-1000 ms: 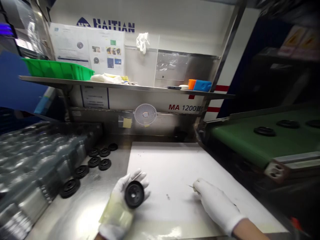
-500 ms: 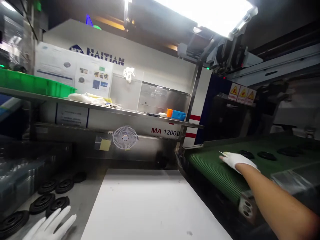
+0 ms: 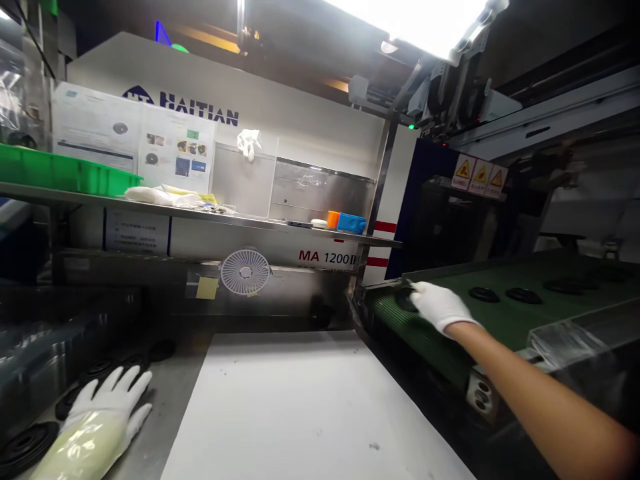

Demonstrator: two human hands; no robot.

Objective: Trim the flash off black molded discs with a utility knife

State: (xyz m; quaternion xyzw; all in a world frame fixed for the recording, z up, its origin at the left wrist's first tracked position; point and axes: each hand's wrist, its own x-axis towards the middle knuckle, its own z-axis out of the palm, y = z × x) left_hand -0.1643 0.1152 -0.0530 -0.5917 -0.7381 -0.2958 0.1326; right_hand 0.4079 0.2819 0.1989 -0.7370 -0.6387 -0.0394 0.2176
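My right hand (image 3: 440,307) in a white glove reaches over the green conveyor belt (image 3: 505,313). Its fingers pinch a small thin pointed tool (image 3: 411,283), and the fingertips are just beside a black ribbed disc (image 3: 407,301). Further along the belt lie several similar discs, such as one (image 3: 483,294) near my hand. My left hand (image 3: 100,417), gloved with a yellowish translucent layer over the palm, rests open and holds nothing. It is next to black ribbed discs (image 3: 65,403) on the steel table (image 3: 177,407), partly covering them.
A white sheet (image 3: 300,413) covers the bench between my hands. Stacked clear plastic trays (image 3: 35,333) stand at the left. Above are a steel shelf (image 3: 200,217) with a green tray (image 3: 60,170), a small fan (image 3: 245,272), and machine panels behind.
The view has swung up and right since the earliest frame. My right hand has moved onto the belt, further left. My left hand no longer holds the black disc and has opened.
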